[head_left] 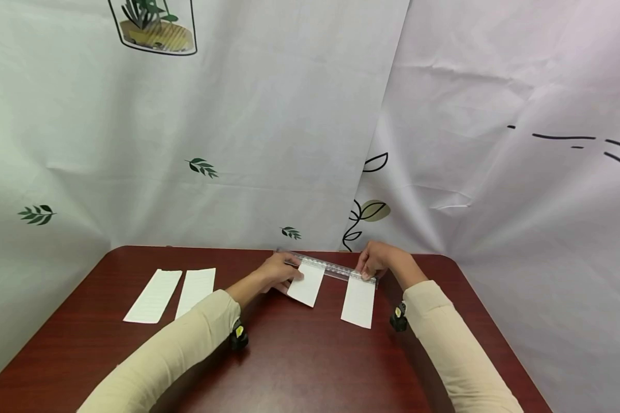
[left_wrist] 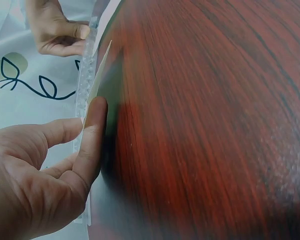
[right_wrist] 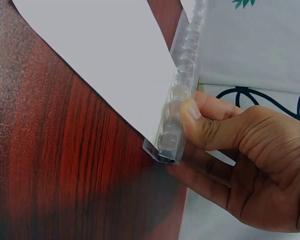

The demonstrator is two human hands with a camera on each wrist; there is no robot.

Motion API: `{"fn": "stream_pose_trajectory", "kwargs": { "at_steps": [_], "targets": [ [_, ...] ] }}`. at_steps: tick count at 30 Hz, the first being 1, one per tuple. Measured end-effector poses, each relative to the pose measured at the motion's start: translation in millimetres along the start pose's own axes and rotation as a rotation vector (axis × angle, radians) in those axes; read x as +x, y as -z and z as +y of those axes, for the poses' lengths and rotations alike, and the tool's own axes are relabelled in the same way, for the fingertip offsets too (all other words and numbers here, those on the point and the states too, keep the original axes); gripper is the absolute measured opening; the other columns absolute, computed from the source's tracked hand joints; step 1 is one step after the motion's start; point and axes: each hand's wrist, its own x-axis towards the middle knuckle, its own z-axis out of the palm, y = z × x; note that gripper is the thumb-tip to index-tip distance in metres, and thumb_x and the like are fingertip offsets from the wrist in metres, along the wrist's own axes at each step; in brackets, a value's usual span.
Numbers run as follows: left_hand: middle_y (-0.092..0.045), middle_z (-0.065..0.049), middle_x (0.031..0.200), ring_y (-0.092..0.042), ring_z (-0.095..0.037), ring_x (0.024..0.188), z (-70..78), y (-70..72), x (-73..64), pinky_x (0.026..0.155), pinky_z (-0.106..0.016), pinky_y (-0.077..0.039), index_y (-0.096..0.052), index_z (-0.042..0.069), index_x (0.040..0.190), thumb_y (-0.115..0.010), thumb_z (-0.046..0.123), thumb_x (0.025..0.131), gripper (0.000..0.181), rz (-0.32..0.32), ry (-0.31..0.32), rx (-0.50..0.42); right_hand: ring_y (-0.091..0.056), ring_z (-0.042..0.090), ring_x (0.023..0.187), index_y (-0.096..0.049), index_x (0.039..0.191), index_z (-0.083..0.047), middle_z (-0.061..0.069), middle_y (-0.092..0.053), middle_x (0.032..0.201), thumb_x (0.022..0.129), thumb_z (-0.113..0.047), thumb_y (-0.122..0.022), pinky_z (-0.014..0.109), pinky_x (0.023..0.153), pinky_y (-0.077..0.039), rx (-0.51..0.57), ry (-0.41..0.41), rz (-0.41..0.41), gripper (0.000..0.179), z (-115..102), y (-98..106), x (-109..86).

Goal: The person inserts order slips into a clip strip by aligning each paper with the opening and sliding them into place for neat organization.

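A long clear plastic strip (head_left: 336, 268) with a row of round bumps lies slantwise near the table's far edge, between both hands. Two white paper slips reach from it towards the near side. My left hand (head_left: 279, 271) pinches the left paper slip (head_left: 307, 287) between thumb and fingers; in the left wrist view this slip (left_wrist: 104, 62) is seen nearly edge-on, tilted up off the table. At the strip's other end, my right hand (right_wrist: 245, 145) grips the plastic with its thumb on the bumps. The right paper slip (right_wrist: 100, 55) meets the strip beside that thumb.
Two more white paper slips, one farther left (head_left: 154, 296) and one nearer (head_left: 196, 289), lie on the left of the dark red wooden table (head_left: 310, 367). A light fabric backdrop (head_left: 268, 115) with printed plants hangs right behind the far edge.
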Motion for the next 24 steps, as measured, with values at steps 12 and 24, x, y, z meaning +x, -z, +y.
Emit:
{"fn": "stream_pose_trajectory", "kwargs": {
  "at_steps": [12,24],
  "targets": [
    [-0.076,-0.018,0.106,-0.070,-0.021,0.073,-0.3,-5.6,2.1,0.057,-0.028,-0.060,-0.061,-0.001,0.152,-0.077,0.008,0.102,0.053,-0.051,-0.006,-0.020,-0.071,0.009,0.079,-0.089,0.104,-0.004,0.013,-0.085,0.100,0.097,0.009,-0.081,0.039,0.082,-0.069,0.000,-0.005,0.004,0.017,1,-2,1.1],
    [-0.072,-0.014,0.095,-0.068,-0.020,0.067,2.3,-13.4,2.9,0.055,-0.030,-0.062,-0.059,-0.001,0.153,-0.077,0.007,0.102,0.055,-0.084,-0.001,-0.055,-0.070,0.010,0.080,-0.089,0.106,-0.003,0.008,-0.084,0.097,0.097,0.008,-0.082,0.039,0.085,-0.069,0.016,-0.008,-0.004,0.016,0,0,1.1]
  ]
}}
